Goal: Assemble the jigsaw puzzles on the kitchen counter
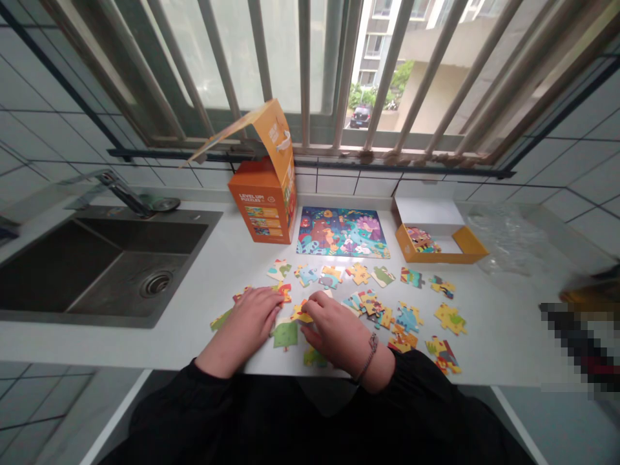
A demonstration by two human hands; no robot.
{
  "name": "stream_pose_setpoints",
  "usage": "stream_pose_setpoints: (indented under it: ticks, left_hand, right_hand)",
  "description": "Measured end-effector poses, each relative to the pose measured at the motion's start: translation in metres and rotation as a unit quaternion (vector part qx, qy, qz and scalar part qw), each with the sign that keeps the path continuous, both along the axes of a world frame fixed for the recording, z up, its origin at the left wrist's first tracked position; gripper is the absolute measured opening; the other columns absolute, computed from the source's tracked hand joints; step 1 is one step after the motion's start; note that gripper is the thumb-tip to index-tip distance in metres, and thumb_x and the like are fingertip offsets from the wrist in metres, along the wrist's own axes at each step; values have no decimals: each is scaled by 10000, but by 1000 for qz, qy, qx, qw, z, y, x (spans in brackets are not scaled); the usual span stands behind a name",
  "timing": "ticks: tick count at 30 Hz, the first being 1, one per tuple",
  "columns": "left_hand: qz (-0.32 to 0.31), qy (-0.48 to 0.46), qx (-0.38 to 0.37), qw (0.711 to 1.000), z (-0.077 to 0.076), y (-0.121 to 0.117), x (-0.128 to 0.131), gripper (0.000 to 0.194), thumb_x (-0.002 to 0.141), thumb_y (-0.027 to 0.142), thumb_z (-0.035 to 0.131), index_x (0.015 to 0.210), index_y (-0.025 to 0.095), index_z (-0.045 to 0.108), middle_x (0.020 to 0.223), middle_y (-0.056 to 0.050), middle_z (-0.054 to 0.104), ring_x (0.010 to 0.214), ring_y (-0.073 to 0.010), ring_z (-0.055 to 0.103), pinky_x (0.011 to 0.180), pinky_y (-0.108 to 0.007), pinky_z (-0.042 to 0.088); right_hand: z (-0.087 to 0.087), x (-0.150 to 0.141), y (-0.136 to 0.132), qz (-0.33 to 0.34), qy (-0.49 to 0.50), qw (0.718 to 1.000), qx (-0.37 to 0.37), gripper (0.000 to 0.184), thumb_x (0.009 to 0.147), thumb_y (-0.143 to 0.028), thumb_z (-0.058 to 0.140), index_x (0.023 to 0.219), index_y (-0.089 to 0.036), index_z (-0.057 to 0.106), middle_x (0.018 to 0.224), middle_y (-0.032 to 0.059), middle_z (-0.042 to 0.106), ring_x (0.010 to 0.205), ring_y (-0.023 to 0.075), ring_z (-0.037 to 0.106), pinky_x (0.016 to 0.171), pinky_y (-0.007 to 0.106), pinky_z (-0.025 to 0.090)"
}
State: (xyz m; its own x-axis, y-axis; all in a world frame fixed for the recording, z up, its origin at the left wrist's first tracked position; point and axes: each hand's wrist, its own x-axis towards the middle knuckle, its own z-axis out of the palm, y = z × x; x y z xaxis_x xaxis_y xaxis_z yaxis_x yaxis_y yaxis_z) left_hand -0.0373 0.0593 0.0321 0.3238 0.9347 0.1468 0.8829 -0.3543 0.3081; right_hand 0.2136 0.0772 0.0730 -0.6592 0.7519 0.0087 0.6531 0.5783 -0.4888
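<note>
My left hand (254, 313) lies palm down over several joined puzzle pieces, its fingers stretched out, with red and yellow edges showing around the fingertips. Between the thumb and fingers of my right hand (336, 326) is a yellow puzzle piece (302, 312), low over the counter and close to my left fingers. A green tree puzzle piece (285, 334) lies between my wrists. Another green piece (314, 356) is partly covered by my right hand. To the right are a small overlapping cluster of pieces (372, 307) and a blue piece (408, 318).
Loose pieces, among them a green and white one (383, 276), form a row behind my hands. Beyond are a finished dark-blue puzzle picture (341, 232), an orange puzzle box (264, 206) and an open yellow box (440, 255). A sink (186, 258) is at left, clear plastic wrap (508, 239) at right.
</note>
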Motion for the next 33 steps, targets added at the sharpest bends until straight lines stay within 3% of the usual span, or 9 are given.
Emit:
stream_pose_setpoints:
  ticks: [5,9,15,20,25,27,30,33]
  left_hand:
    - [50,37,11,998,-4,5,-22,365,1085,335,500,1302,214,767,1396,-145,752,1303,-340,681,1185,-568,477]
    - [74,49,15,996,-4,23,-22,415,1073,273,470,1365,145,735,1462,-212,707,1353,-382,648,1183,-611,459]
    - [44,48,4,998,-7,46,-10,469,1018,149,483,1414,250,714,1583,-95,657,1444,-321,604,1227,-561,440]
    - [67,45,14,997,-7,45,-8,514,1002,86,434,1428,183,705,1601,-181,622,1477,-381,563,1223,-671,412]
    - [-28,-13,2,1000,-4,21,19,449,1035,176,540,1440,275,705,1549,-92,679,1442,-301,604,1265,-575,442]
    - [-45,-20,-10,999,-4,11,28,413,1026,166,558,1384,269,736,1492,-109,710,1389,-317,638,1228,-584,482]
    - [-13,14,-12,1000,-2,1,35,355,993,136,580,1279,224,772,1427,-154,728,1331,-356,665,1179,-603,517]
    - [-15,23,-2,1000,0,-1,48,413,990,116,564,1350,224,736,1489,-154,696,1378,-361,638,1202,-623,494]
  right_hand:
    - [-3,4,6,-12,10,1000,12,155,1007,-187,706,1154,-150,678,1244,145,663,1075,253,687,967,398,598]
    - [-8,-15,15,-12,2,999,34,167,1019,-243,730,1142,-147,671,1241,144,658,1096,260,671,983,403,592]
    - [-14,-41,26,17,-30,998,54,292,1021,-333,763,1225,-152,659,1308,152,660,1151,287,660,999,446,584]
    - [-6,1,22,-32,-57,996,60,158,1041,-208,677,1196,-177,680,1263,133,691,1163,294,658,997,445,573]
    - [-6,52,9,-109,-97,988,60,248,999,-293,750,1223,-201,696,1220,144,712,1144,341,666,991,492,566]
    - [-9,63,3,-109,-106,987,52,323,954,-305,806,1240,-203,695,1231,144,715,1156,353,669,994,498,567]
    - [-14,69,-3,-105,-105,988,39,322,927,-255,823,1222,-205,705,1224,133,723,1166,347,677,1019,494,561]
    - [-19,71,-5,-108,-90,989,38,324,934,-237,804,1241,-214,704,1239,128,722,1175,337,678,1038,486,551]
